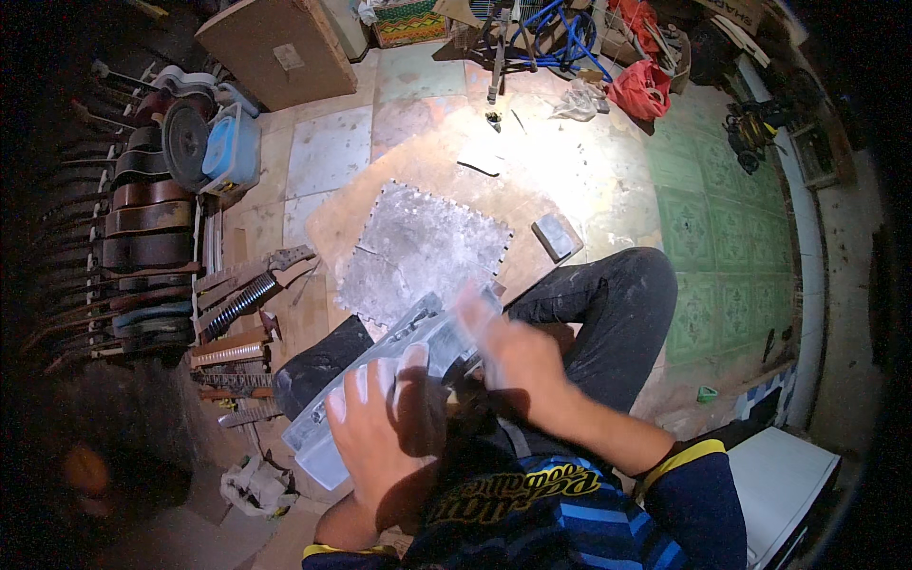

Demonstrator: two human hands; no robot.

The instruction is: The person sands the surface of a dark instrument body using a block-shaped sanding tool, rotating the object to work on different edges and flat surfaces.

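A grey, dusty solid piece that looks like an electric guitar body (445,344) rests slantwise across my lap. My left hand (388,418) lies over its near part, with pale, dusty fingers bent onto the surface and gripping it. At its far right end is my right hand (518,361), its fingers smeared by motion against the edge. Whether those fingers hold something small cannot be made out. Beyond the body, a grey mat (427,242) with toothed edges lies on a brown board (328,223). A grey-topped rectangular block (554,237) sits at the board's right.
Several guitars (147,223) stand in a row at the left, near guitar necks (242,309) on the floor. A blue tub (223,147) is beside them. A blue bicycle frame (560,33) and a red bag (639,92) lie at the back. A white box (779,484) stands lower right.
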